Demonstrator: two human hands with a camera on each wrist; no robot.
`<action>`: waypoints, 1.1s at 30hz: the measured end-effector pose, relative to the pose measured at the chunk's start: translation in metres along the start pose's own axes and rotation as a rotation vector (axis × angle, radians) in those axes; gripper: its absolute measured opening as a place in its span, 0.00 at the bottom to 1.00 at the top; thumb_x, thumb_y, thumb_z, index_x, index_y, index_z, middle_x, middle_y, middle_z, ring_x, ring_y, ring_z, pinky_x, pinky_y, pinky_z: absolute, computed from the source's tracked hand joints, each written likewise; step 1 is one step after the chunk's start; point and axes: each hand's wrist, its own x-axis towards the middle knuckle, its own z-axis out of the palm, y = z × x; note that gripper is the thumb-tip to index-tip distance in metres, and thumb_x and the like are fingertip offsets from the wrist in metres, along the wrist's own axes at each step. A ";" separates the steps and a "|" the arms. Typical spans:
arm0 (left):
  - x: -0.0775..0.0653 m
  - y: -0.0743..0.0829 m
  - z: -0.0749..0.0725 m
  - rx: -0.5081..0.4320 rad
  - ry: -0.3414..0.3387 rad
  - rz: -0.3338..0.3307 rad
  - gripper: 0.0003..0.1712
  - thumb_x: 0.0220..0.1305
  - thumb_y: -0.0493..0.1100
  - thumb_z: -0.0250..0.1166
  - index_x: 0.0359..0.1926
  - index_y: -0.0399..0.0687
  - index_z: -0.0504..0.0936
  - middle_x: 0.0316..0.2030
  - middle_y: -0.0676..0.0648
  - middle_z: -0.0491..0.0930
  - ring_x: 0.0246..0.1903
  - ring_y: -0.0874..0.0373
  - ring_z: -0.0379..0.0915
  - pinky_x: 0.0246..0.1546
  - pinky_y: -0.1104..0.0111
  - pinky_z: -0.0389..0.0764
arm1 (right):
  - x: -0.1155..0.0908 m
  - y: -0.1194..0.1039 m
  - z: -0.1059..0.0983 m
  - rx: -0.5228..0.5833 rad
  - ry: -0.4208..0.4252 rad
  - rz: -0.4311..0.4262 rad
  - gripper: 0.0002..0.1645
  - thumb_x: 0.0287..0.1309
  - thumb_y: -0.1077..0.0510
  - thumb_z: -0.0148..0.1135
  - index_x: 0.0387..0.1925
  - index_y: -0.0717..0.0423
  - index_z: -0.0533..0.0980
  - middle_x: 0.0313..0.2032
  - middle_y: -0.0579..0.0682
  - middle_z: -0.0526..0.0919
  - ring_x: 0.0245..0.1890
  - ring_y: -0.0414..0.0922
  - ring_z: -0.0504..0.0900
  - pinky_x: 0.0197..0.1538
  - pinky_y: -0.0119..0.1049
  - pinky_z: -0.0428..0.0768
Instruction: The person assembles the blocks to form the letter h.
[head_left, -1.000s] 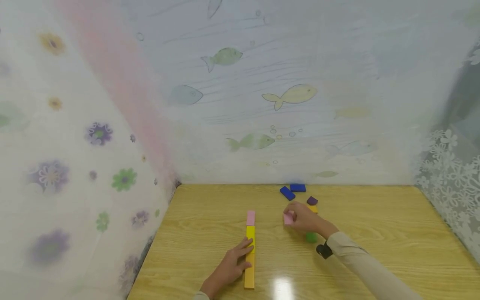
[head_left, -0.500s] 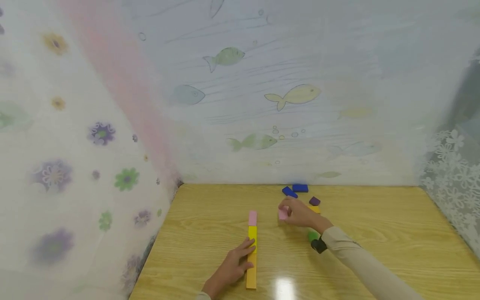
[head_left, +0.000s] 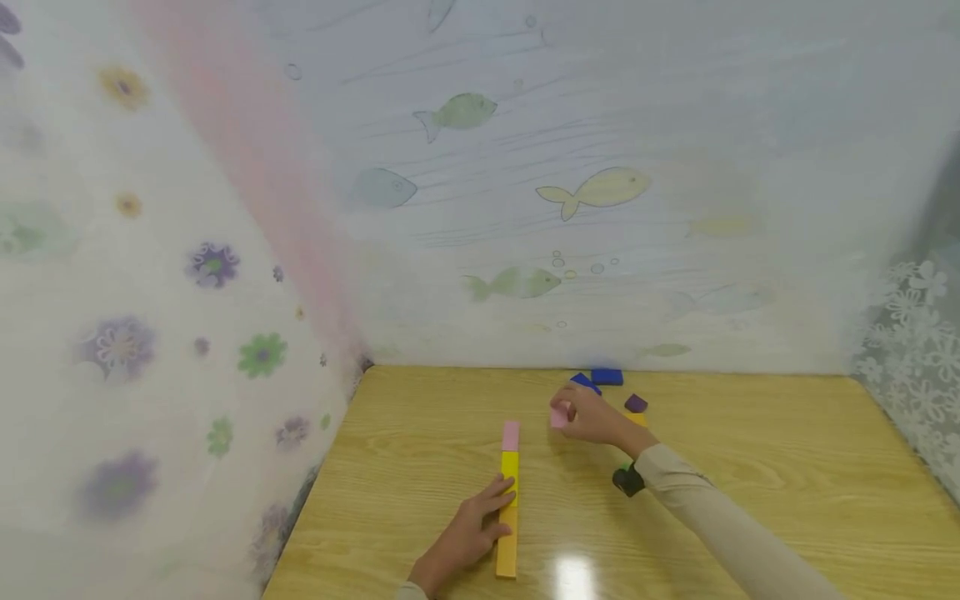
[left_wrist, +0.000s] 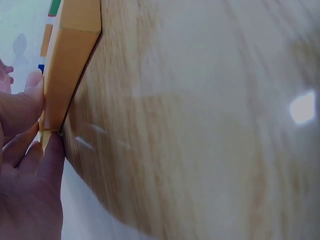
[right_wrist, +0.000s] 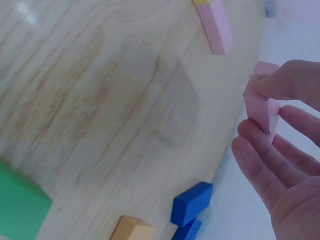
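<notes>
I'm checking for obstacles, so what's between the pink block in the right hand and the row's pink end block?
Only bare wooden tabletop shows between the held pink block and the row's pink end block, in the head view.

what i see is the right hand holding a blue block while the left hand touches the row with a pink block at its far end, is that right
Not quite: the block in the right hand is pink, not blue, as the right wrist view shows. The left hand does touch the row with a pink end block.
</notes>
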 end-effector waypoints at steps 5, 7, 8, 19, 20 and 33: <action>0.000 0.000 0.001 0.002 0.002 0.009 0.28 0.60 0.38 0.63 0.60 0.32 0.71 0.68 0.41 0.60 0.68 0.41 0.51 0.64 0.54 0.58 | 0.006 -0.001 0.003 0.007 -0.005 -0.002 0.18 0.47 0.67 0.64 0.43 0.69 0.76 0.43 0.60 0.77 0.29 0.45 0.78 0.31 0.32 0.78; -0.001 0.001 0.001 -0.004 -0.005 -0.002 0.28 0.60 0.37 0.63 0.60 0.33 0.71 0.68 0.42 0.60 0.68 0.42 0.50 0.64 0.54 0.58 | 0.008 -0.001 0.004 0.007 -0.013 0.003 0.18 0.48 0.66 0.64 0.43 0.69 0.77 0.44 0.60 0.77 0.29 0.45 0.78 0.30 0.31 0.78; -0.001 0.001 0.001 -0.005 -0.007 -0.010 0.28 0.60 0.37 0.63 0.61 0.33 0.71 0.68 0.42 0.60 0.68 0.43 0.50 0.64 0.54 0.58 | 0.010 -0.001 0.005 0.010 -0.015 0.003 0.18 0.49 0.66 0.65 0.43 0.69 0.77 0.44 0.60 0.77 0.29 0.45 0.78 0.30 0.31 0.78; 0.000 -0.003 0.000 -0.024 -0.015 -0.059 0.28 0.59 0.37 0.64 0.61 0.36 0.71 0.69 0.46 0.59 0.69 0.46 0.49 0.65 0.54 0.56 | 0.028 -0.002 0.018 0.042 -0.021 -0.012 0.19 0.49 0.65 0.65 0.44 0.70 0.77 0.44 0.61 0.77 0.28 0.43 0.79 0.30 0.30 0.79; 0.000 -0.004 0.000 -0.024 -0.016 -0.056 0.28 0.59 0.37 0.64 0.61 0.36 0.71 0.69 0.46 0.59 0.69 0.46 0.49 0.65 0.54 0.56 | 0.029 -0.002 0.020 0.032 -0.015 -0.013 0.19 0.48 0.65 0.65 0.44 0.70 0.77 0.44 0.61 0.77 0.29 0.43 0.79 0.30 0.30 0.79; 0.000 -0.005 -0.001 -0.018 -0.008 -0.033 0.28 0.58 0.35 0.64 0.60 0.35 0.72 0.68 0.45 0.60 0.68 0.45 0.50 0.65 0.55 0.58 | 0.051 -0.004 0.042 0.062 -0.005 0.053 0.21 0.48 0.60 0.70 0.43 0.69 0.77 0.41 0.59 0.77 0.29 0.43 0.77 0.33 0.30 0.78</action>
